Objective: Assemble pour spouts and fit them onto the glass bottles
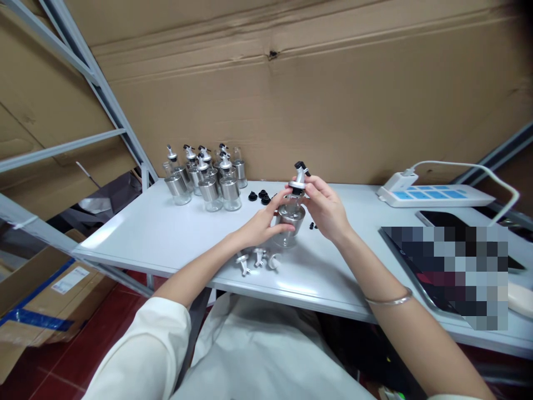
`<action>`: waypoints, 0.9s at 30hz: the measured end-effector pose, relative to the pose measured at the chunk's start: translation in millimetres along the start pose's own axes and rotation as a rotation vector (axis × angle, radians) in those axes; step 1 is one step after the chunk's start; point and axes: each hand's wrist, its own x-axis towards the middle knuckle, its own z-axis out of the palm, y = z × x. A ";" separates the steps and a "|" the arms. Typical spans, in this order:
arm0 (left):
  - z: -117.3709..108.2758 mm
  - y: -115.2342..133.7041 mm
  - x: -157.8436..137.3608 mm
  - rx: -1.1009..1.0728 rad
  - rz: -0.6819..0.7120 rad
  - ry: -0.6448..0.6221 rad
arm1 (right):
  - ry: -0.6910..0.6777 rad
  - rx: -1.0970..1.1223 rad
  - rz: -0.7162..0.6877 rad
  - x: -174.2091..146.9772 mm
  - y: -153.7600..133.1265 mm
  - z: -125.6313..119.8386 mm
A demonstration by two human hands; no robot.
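A glass oil bottle (288,222) with a metal sleeve stands at the middle of the white table. My left hand (266,219) is wrapped around its body and neck. At the bottle's mouth sits a silver pour spout (297,180) with a black tip. The fingers of my right hand (327,205) close on this spout from the right side. Just in front of the bottle lie several loose silver spout parts (259,256). Behind it are several black stoppers (263,195), partly hidden by my left hand. Small black pieces (312,226) lie beside my right wrist.
Several more oil bottles (210,189), most with spouts, stand in a group at the back left. To the right are a power strip (437,197) with a plugged-in charger (400,182), a phone (441,218) and a blurred-out tablet-like device (410,272). Cardboard (316,111) walls the back.
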 end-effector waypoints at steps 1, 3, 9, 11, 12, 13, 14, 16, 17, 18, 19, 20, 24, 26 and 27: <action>-0.3 0.7 0.3 -0.012 -0.003 -0.002 | -0.001 -0.009 -0.004 0.0 -0.1 -0.2; -0.5 1.1 0.8 -0.040 0.007 -0.001 | -0.005 -0.026 -0.015 -0.1 -0.1 -0.3; 3.6 -6.3 -0.8 -0.026 0.099 0.050 | -0.018 -0.037 -0.013 -1.3 -0.7 0.7; 4.3 -7.3 -1.1 -0.017 0.115 0.059 | -0.015 -0.025 -0.010 -1.4 -1.2 1.1; 4.1 -6.9 -1.1 -0.012 0.114 0.057 | -0.011 -0.021 -0.010 -1.4 -1.5 1.2; 3.6 -6.0 -1.0 -0.003 0.105 0.049 | -0.008 -0.018 -0.011 -1.5 -1.8 1.4; 2.8 -4.7 -0.9 0.010 0.092 0.037 | -0.005 -0.017 -0.010 -1.6 -2.2 1.6; 0.9 -2.0 -0.6 0.038 0.066 0.021 | -0.005 -0.012 -0.009 -1.8 -2.8 1.9; 0.0 -1.0 -0.6 0.052 0.059 0.019 | -0.008 -0.008 -0.010 -1.9 -3.1 2.0; -0.7 -0.4 -0.6 0.065 0.059 0.019 | -0.015 -0.004 -0.012 -1.9 -3.3 2.0; -1.2 -0.1 -0.7 0.077 0.065 0.021 | -0.022 -0.002 -0.014 -2.0 -3.5 2.0; -1.6 -0.1 -0.8 0.089 0.075 0.022 | -0.027 -0.002 -0.014 -1.9 -3.6 1.8; -1.8 -1.6 -1.1 0.101 0.105 0.013 | -0.031 -0.025 -0.013 -1.6 -3.6 0.2; -1.6 -1.6 -0.9 0.092 0.101 0.015 | -0.044 -0.026 -0.015 -1.6 -3.6 -1.0; -1.5 -1.3 -0.9 0.085 0.096 0.016 | -0.053 -0.023 -0.015 -1.6 -3.8 -1.6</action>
